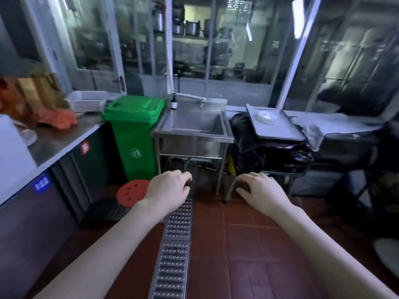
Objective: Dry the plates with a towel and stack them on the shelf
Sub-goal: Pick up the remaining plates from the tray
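Observation:
A small stack of white plates (pixel 266 117) sits on a steel tray (pixel 280 130) to the right of the sink. A grey towel (pixel 315 132) hangs over the edge of the table beside the tray. More white plates (pixel 29 135) lie on the left counter, partly hidden. My left hand (pixel 167 188) and my right hand (pixel 260 190) are held out in front of me above the floor, fingers loosely curled, holding nothing. Both hands are far from the plates.
A steel sink (pixel 194 126) stands ahead with a green bin (pixel 133 134) on its left. A long steel counter (pixel 56 143) runs along the left with a white basket (pixel 86 101) and orange bags (pixel 57 118). Black bags (pixel 259 152) fill the space under the tray. A floor drain grate (pixel 174 244) runs down the red tiles.

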